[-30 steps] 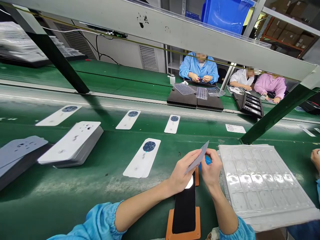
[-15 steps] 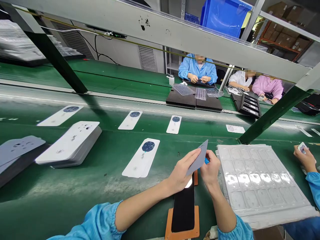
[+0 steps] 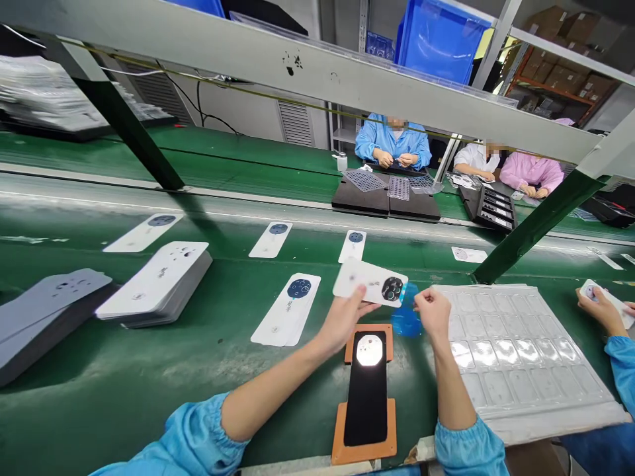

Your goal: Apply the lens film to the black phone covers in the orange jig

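My left hand point(image 3: 342, 320) grips a thin white phone-shaped card point(image 3: 364, 281) by its lower edge, holding it tilted above the bench. A dark round camera pattern marks the card's right end. Beside that end, my right hand point(image 3: 434, 314) pinches a translucent blue film point(image 3: 407, 320), whose upper part meets the card's edge. Whether the film still sticks to the card is unclear. Below my hands, a black phone-shaped piece point(image 3: 367, 410) with a shiny round patch lies in an orange holder point(image 3: 364, 455). Further left lie white printed cards point(image 3: 282, 317) with dark blue discs.
At left stand a stack of white cards point(image 3: 153, 284) and a stack of grey cards point(image 3: 54, 307). A clear-pocketed tray point(image 3: 520, 357) lies at right, near a co-worker's hand point(image 3: 602, 314). Green posts point(image 3: 540, 221) support an overhead beam. Several co-workers sit opposite.
The card has turned from edge-on to showing its printed face, moving up and left with my left hand. My right hand has moved right, and the blue film now shows widely.
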A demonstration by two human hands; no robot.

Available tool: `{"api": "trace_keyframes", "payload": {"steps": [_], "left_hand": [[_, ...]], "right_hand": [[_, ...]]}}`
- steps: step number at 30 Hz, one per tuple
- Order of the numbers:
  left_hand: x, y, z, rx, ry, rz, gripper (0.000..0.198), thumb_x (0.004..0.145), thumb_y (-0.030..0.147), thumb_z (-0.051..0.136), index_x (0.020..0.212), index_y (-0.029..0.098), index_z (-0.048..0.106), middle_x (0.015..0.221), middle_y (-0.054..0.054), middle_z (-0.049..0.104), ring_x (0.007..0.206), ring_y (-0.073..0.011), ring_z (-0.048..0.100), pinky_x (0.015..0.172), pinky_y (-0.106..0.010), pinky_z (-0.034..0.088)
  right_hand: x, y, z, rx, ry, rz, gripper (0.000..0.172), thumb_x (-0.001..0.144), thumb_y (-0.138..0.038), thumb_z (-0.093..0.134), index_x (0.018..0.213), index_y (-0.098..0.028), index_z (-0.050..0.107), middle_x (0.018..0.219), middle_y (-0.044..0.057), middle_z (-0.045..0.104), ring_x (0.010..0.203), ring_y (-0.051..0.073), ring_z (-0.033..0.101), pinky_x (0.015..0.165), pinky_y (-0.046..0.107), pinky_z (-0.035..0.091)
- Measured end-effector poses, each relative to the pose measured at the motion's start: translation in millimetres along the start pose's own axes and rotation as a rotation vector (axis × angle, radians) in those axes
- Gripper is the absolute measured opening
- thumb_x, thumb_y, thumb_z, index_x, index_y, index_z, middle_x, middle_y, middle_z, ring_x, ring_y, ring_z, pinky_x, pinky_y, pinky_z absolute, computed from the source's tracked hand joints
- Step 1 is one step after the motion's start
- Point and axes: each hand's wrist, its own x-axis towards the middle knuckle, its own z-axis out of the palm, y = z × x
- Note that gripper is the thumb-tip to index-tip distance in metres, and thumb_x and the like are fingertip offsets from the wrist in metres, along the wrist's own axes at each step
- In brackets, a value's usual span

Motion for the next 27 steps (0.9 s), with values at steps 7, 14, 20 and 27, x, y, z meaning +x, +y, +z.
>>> {"api": "trace_keyframes", "payload": {"steps": [7,14,20,27], "left_hand": [[-18,44,-49.3,-0.137,0.118,-0.094,0.028,0.098,0.028,0.054,0.121,0.015,0.064,0.127,-0.012,0.068,0.108,-0.0228,0.069,0.101,-0.047,0.055],[-76,37,-60.0,0.878,-0.401,0.426,0.032,0.097,0.022,0.049,0.123,0.016,0.065,0.125,-0.010,0.069,0.116,-0.0264,0.066,0.101,-0.038,0.053],[-96,-23,-49.3,1.533,-0.522,0.824,0.048,0.095,0.004,0.038,0.142,0.009,0.042,0.134,-0.021,0.062,0.125,-0.0273,0.060,0.103,-0.039,0.050],[-88,-33,-51.0,1.573,-0.535,0.749,0.039,0.098,0.008,0.034,0.136,0.010,0.046,0.127,-0.020,0.065,0.121,-0.0264,0.062,0.097,-0.036,0.052]], "right_hand": [[-5,24,-16,-0.246,-0.095,0.062,0.029,0.064,-0.021,0.063,0.042,-0.022,0.044,0.040,0.000,0.048,0.045,0.016,0.050,0.051,0.026,0.036],[-63,-17,-54,-0.201,-0.162,-0.387,0.016,0.088,-0.035,0.056,0.087,-0.021,0.065,0.082,0.005,0.069,0.071,0.019,0.065,0.062,0.029,0.051],[-118,-3,-23,-0.393,-0.254,-0.990,0.048,0.092,-0.005,0.038,0.134,-0.019,0.058,0.127,0.013,0.065,0.116,0.023,0.063,0.096,0.037,0.056],[-110,25,-10,-0.536,-0.250,-1.115,0.047,0.092,-0.005,0.042,0.137,-0.011,0.055,0.130,0.017,0.064,0.119,0.026,0.062,0.098,0.039,0.056]]}}
